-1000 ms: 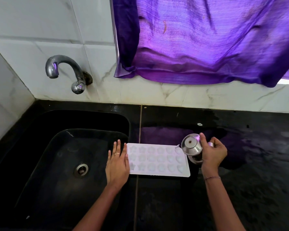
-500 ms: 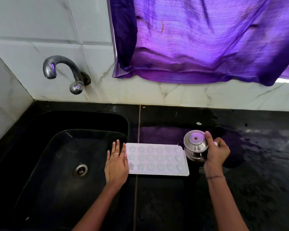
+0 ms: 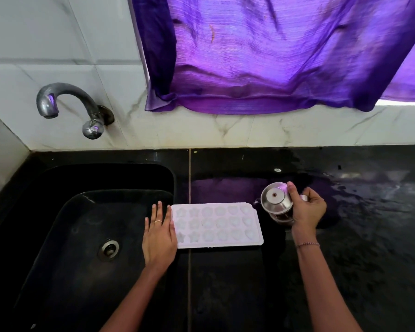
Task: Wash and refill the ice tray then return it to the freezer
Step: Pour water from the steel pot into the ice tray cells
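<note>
A white ice tray with star, round and heart moulds lies flat on the black counter, just right of the sink. My left hand rests flat, fingers spread, against the tray's left end at the sink's edge. My right hand grips a small steel jug with a metal lid, held close to upright just off the tray's right end. Whether the moulds hold water is hard to tell.
A black sink with a metal drain fills the left. A steel tap juts from the tiled wall, no water running. A purple curtain hangs above. The counter at right looks wet.
The jug has tipped back from leaning over the tray's right end to nearly upright, and has shifted slightly right. My left hand and the tray have stayed put.
</note>
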`<state>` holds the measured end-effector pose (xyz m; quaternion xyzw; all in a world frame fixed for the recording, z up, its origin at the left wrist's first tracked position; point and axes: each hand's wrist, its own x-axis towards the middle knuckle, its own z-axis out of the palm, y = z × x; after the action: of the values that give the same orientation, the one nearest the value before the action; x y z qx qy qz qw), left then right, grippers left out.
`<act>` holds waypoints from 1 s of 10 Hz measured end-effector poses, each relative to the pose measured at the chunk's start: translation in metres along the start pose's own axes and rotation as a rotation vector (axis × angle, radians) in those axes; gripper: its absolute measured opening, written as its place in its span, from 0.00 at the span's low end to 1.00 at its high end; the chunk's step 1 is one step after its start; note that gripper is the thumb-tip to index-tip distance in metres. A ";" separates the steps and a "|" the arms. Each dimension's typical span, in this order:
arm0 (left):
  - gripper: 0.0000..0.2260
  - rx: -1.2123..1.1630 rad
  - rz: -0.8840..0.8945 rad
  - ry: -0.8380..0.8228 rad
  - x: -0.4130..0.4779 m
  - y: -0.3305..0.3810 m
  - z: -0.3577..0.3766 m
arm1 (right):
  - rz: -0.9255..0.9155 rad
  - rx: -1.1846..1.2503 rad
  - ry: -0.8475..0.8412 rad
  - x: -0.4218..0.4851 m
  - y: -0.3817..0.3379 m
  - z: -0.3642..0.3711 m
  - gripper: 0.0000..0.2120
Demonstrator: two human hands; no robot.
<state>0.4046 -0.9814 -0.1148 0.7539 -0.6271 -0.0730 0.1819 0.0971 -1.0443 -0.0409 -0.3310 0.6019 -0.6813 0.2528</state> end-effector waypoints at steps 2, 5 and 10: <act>0.21 -0.010 0.004 0.006 0.000 0.001 -0.001 | -0.007 -0.021 -0.011 -0.001 -0.001 0.002 0.25; 0.21 -0.003 0.004 0.014 0.000 0.001 -0.001 | -0.023 -0.087 -0.003 -0.003 0.001 0.002 0.24; 0.21 -0.014 -0.002 0.014 -0.002 0.002 -0.002 | 0.177 0.117 0.144 0.000 0.001 -0.003 0.24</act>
<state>0.4033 -0.9794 -0.1124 0.7537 -0.6245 -0.0722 0.1917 0.0947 -1.0425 -0.0418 -0.2116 0.6047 -0.7122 0.2871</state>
